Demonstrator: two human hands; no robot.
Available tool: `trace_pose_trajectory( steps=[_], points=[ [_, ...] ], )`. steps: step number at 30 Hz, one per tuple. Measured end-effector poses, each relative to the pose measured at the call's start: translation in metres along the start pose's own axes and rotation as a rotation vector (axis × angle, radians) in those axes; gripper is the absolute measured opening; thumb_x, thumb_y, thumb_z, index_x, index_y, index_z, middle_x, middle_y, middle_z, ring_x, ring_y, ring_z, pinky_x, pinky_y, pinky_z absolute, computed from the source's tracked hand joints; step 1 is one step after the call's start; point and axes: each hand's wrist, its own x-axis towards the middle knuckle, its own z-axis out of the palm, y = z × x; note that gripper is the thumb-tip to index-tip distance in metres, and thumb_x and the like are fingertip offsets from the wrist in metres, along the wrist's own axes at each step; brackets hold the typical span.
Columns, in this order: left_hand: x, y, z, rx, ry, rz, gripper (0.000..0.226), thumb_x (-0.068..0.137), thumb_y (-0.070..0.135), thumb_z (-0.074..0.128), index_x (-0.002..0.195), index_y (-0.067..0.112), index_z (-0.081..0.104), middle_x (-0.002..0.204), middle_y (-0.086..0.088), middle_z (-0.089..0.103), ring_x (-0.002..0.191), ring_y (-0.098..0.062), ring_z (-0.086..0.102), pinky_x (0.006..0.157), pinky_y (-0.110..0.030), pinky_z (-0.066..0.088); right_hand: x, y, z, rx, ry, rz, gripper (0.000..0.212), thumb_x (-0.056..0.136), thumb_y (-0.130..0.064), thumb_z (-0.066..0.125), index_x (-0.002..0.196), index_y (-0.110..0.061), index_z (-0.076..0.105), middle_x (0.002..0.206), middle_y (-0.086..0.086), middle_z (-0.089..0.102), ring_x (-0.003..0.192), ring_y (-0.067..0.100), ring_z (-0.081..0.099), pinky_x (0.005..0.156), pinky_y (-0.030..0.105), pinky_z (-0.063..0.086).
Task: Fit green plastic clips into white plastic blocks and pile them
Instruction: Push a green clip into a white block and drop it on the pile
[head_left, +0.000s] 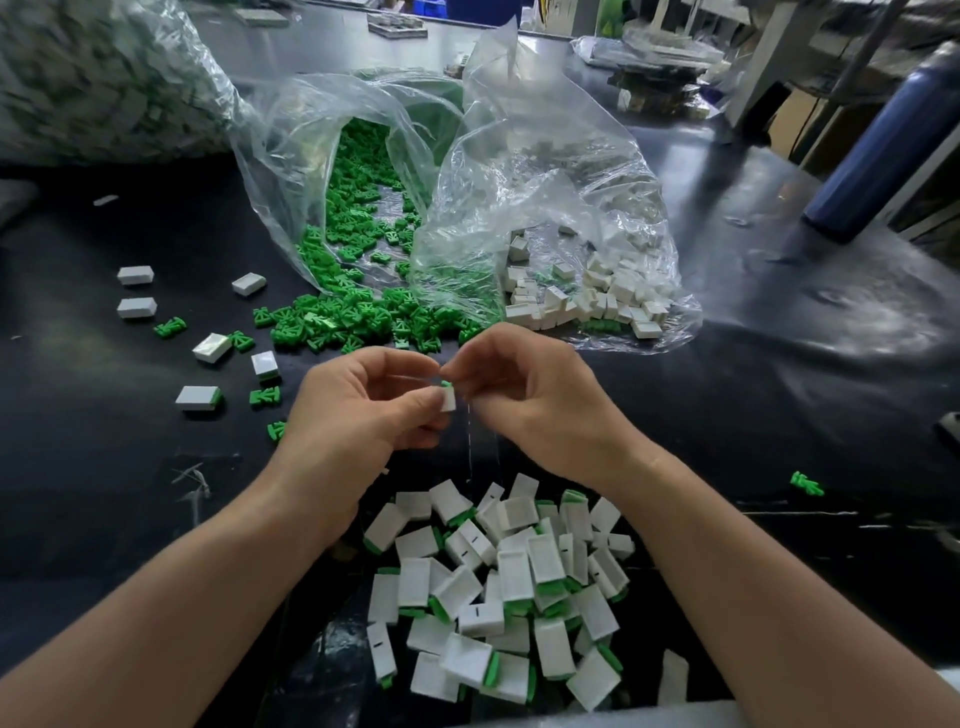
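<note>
Black, scuffed bench top (104, 493) fills the view, and nearest the person's body lies the pile (498, 587) of finished pieces, white shells with green edges showing, heaped loosely between the two forearms. Just beyond it the hands meet above the bench. The left hand (353, 410) pinches a white block (448, 400) between thumb and curled fingers. The right hand (524, 395) has its fingertips closed on a green clip (445, 384), of which only a sliver shows at the block's top edge, so how deep it sits cannot be told. Both parts look like light, rigid moulded plastic, smooth enough to slip. The block is probably best held by its broad flat faces while the clip is pushed straight in from its back end, since a tilted clip would likely jam. A few stray blocks (200, 397), at least one with green at its end, lie scattered to the left, well apart from the pile. Farther on, loose clips (353, 317) spill from a clear bag (291, 130), and beside it a second bag (545, 156) holds bare white blocks. At the back stand a blue bottle (883, 140) and a large filled sack (93, 78)
</note>
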Motion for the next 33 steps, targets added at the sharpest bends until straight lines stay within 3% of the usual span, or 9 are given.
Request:
trace_pose_trajectory(
  steps=[3,5,7,10,12,14,18,26,33],
  points=[
    [0.002,0.0,0.0,-0.052,0.058,-0.005,0.021,0.08,-0.01,0.061,0.083,0.011,0.063,0.065,-0.002,0.067,0.057,-0.012,0.066,0.051,-0.018,0.053,0.003,0.006,-0.001,-0.241,0.067,0.046,0.038,0.082,0.01,0.043,0.104,-0.012,0.066,0.1,-0.002,0.065,0.101,0.013,0.059,0.09,0.02,0.045],
    [0.002,0.0,0.001,-0.069,0.068,-0.018,0.024,0.081,-0.013,0.057,0.083,0.01,0.063,0.07,-0.005,0.066,0.056,-0.012,0.067,0.051,-0.018,0.053,0.005,0.011,0.0,-0.387,0.03,0.049,0.038,0.089,0.004,0.042,0.118,-0.012,0.061,0.123,0.001,0.06,0.118,0.015,0.051,0.102,0.027,0.036],
    [0.002,0.0,0.001,-0.077,0.067,-0.027,0.027,0.081,-0.015,0.054,0.081,0.01,0.064,0.07,-0.003,0.066,0.056,-0.013,0.067,0.051,-0.018,0.053,0.007,0.014,0.001,-0.486,-0.048,0.025,0.04,0.093,-0.002,0.04,0.128,-0.014,0.054,0.138,-0.002,0.049,0.13,0.013,0.038,0.108,0.023,0.025],
    [0.003,0.001,0.002,-0.087,0.063,-0.036,0.028,0.082,-0.016,0.051,0.078,0.009,0.064,0.064,0.001,0.066,0.055,-0.012,0.067,0.051,-0.018,0.053,0.009,0.016,0.003,-0.589,-0.158,-0.011,0.044,0.095,-0.005,0.038,0.136,-0.018,0.045,0.147,-0.005,0.037,0.139,0.01,0.022,0.107,0.014,0.009],
    [0.003,0.001,0.003,-0.094,0.055,-0.043,0.027,0.082,-0.016,0.051,0.077,0.008,0.064,0.063,0.001,0.067,0.055,-0.012,0.067,0.051,-0.018,0.054,0.009,0.017,0.005,-0.655,-0.23,-0.034,0.045,0.095,-0.005,0.038,0.138,-0.019,0.042,0.148,-0.004,0.035,0.14,0.011,0.021,0.111,0.02,0.008],
    [0.003,0.001,0.003,-0.096,0.047,-0.048,0.027,0.082,-0.016,0.051,0.077,0.008,0.063,0.062,0.001,0.067,0.056,-0.011,0.067,0.052,-0.018,0.054,0.01,0.015,0.005,-0.693,-0.242,-0.052,0.042,0.094,-0.007,0.042,0.134,-0.017,0.049,0.142,-0.001,0.045,0.136,0.015,0.032,0.111,0.032,0.02],
    [0.002,0.001,0.004,-0.094,0.019,-0.052,0.026,0.081,-0.017,0.051,0.077,0.006,0.063,0.073,-0.007,0.065,0.057,-0.012,0.067,0.052,-0.017,0.054,0.009,0.009,0.003,-0.757,-0.128,-0.071,0.024,0.088,-0.011,0.054,0.106,-0.016,0.068,0.109,0.002,0.068,0.106,0.023,0.055,0.095,0.037,0.036],
    [0.003,-0.002,0.003,-0.097,-0.009,-0.049,0.025,0.08,-0.018,0.052,0.08,0.004,0.063,0.073,-0.008,0.065,0.06,-0.015,0.068,0.054,-0.018,0.054,0.005,0.008,-0.003,-0.588,0.013,0.076,0.024,0.084,-0.019,0.065,0.107,-0.016,0.066,0.092,-0.006,0.047,0.096,0.017,0.053,0.081,0.023,0.035],
    [0.001,-0.001,0.003,-0.13,-0.022,-0.043,0.023,0.078,-0.019,0.055,0.079,0.004,0.06,0.073,-0.009,0.063,0.062,-0.016,0.069,0.055,-0.019,0.054,0.0,0.003,-0.007,-0.31,0.15,0.105,0.009,0.082,-0.017,0.068,0.089,-0.021,0.071,0.075,-0.017,0.061,0.069,-0.002,0.054,0.073,0.011,0.044]
  ],
)
